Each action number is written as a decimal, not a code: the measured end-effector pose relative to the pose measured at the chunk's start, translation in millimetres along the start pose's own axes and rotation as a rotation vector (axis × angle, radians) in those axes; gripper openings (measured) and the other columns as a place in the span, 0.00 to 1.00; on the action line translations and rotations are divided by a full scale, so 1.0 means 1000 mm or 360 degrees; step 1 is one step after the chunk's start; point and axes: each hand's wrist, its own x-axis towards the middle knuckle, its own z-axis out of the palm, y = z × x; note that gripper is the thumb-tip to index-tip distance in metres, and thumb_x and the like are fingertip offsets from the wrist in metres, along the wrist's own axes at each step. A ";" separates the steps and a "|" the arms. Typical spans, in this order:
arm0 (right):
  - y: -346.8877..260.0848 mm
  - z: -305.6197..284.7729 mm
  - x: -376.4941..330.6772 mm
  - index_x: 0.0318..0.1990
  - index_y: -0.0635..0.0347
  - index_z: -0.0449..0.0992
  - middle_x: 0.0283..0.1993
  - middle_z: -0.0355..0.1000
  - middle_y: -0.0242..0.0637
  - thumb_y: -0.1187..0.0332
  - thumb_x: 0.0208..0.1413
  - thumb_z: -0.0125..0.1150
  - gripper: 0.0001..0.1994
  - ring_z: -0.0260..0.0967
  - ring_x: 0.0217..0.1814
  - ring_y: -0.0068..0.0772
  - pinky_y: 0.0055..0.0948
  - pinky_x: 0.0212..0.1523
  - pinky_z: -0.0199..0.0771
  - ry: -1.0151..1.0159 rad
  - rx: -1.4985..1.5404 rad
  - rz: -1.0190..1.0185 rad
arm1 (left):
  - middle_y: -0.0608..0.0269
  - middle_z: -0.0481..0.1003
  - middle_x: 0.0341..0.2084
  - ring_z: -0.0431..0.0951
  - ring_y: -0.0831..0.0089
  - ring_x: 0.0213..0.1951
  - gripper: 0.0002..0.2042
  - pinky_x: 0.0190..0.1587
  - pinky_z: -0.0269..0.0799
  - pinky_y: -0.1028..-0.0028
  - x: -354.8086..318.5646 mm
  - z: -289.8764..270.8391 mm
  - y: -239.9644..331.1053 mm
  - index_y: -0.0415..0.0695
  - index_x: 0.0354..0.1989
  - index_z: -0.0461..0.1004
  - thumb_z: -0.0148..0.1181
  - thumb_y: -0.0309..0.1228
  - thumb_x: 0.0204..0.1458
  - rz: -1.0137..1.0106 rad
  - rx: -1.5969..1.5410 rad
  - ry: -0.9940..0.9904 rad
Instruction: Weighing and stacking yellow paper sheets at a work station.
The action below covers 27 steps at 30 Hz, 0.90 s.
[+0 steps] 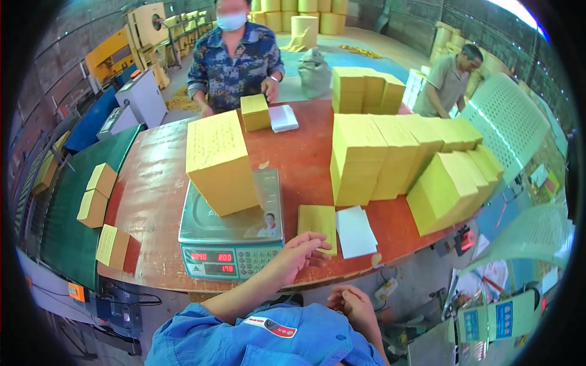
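Observation:
My left hand [300,257] reaches over the table's front edge with its fingers loosely spread and holds nothing. Its fingertips are beside a low stack of yellow paper [318,222], near the corner of a digital weighing scale [229,235]. On the scale stands a tall block of yellow paper sheets [223,165], tilted in the view, with printing on its top. White sheets [356,232] lie to the right of the low stack. My right hand [354,306] is close to my body, below the table edge; its fingers are curled in, and nothing shows in them.
Tall yellow paper stacks [360,158] fill the table's right side. Small yellow blocks [91,207] sit on and beside a green conveyor [67,226] at left. Across the red table [293,158], a masked person [235,67] stands by a paper block [254,113]; another person [450,82] works at right.

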 end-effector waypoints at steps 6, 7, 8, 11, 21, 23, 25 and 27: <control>-0.067 0.018 0.060 0.51 0.66 0.71 0.41 0.75 0.39 0.68 0.64 0.47 0.14 0.73 0.40 0.28 0.25 0.42 0.74 -0.0545 -0.0497 -0.0135 | 0.56 0.72 0.45 0.76 0.65 0.43 0.14 0.44 0.73 0.67 0.024 -0.006 0.021 0.44 0.53 0.65 0.50 0.33 0.61 0.0197 -0.0070 0.0165; -0.083 0.024 0.070 0.51 0.65 0.71 0.41 0.75 0.35 0.67 0.65 0.48 0.14 0.73 0.40 0.23 0.23 0.42 0.73 -0.0688 -0.0563 -0.0109 | 0.56 0.72 0.45 0.76 0.64 0.42 0.14 0.44 0.73 0.66 0.025 -0.009 0.024 0.43 0.53 0.65 0.50 0.32 0.61 0.0277 -0.0095 0.0201; -0.097 0.030 0.077 0.51 0.64 0.72 0.40 0.74 0.35 0.66 0.65 0.48 0.14 0.72 0.39 0.23 0.24 0.42 0.74 -0.0813 -0.0598 -0.0127 | 0.55 0.73 0.46 0.76 0.63 0.43 0.15 0.44 0.74 0.66 0.026 -0.014 0.024 0.43 0.54 0.65 0.50 0.32 0.60 0.0313 -0.0045 0.0286; -0.147 0.039 0.092 0.53 0.63 0.71 0.43 0.74 0.36 0.65 0.64 0.48 0.15 0.72 0.42 0.24 0.26 0.45 0.73 -0.1163 -0.0960 -0.0177 | 0.55 0.73 0.47 0.77 0.65 0.43 0.17 0.44 0.73 0.68 0.026 -0.016 0.017 0.42 0.55 0.64 0.51 0.33 0.60 0.0468 -0.0077 0.0444; -0.312 0.012 0.109 0.42 0.64 0.74 0.31 0.73 0.44 0.67 0.57 0.52 0.11 0.73 0.32 0.38 0.35 0.35 0.70 -0.1572 -0.1567 -0.0934 | 0.53 0.71 0.49 0.73 0.66 0.50 0.19 0.51 0.70 0.69 0.103 0.015 -0.008 0.42 0.56 0.61 0.53 0.33 0.58 0.0670 -0.0090 0.0670; -0.334 -0.008 0.117 0.43 0.64 0.74 0.32 0.74 0.45 0.67 0.57 0.52 0.12 0.73 0.33 0.43 0.38 0.35 0.71 -0.1634 -0.1687 -0.1066 | 0.55 0.71 0.48 0.72 0.67 0.50 0.20 0.51 0.69 0.68 0.122 0.018 -0.015 0.42 0.57 0.61 0.53 0.33 0.58 0.0692 -0.0087 0.0752; -0.368 -0.026 0.121 0.44 0.64 0.74 0.34 0.75 0.47 0.67 0.56 0.52 0.12 0.74 0.36 0.46 0.39 0.36 0.72 -0.1682 -0.1676 -0.1028 | 0.57 0.69 0.51 0.70 0.68 0.51 0.22 0.52 0.67 0.67 0.137 0.022 -0.017 0.44 0.60 0.59 0.54 0.34 0.58 0.0694 0.0004 0.0872; -0.399 -0.041 0.126 0.45 0.64 0.74 0.37 0.75 0.48 0.66 0.57 0.52 0.13 0.74 0.38 0.45 0.38 0.38 0.72 -0.1635 -0.1853 -0.1026 | 0.58 0.66 0.54 0.68 0.68 0.53 0.25 0.52 0.65 0.65 0.146 0.023 -0.021 0.45 0.62 0.57 0.55 0.35 0.57 0.0696 0.0253 0.1298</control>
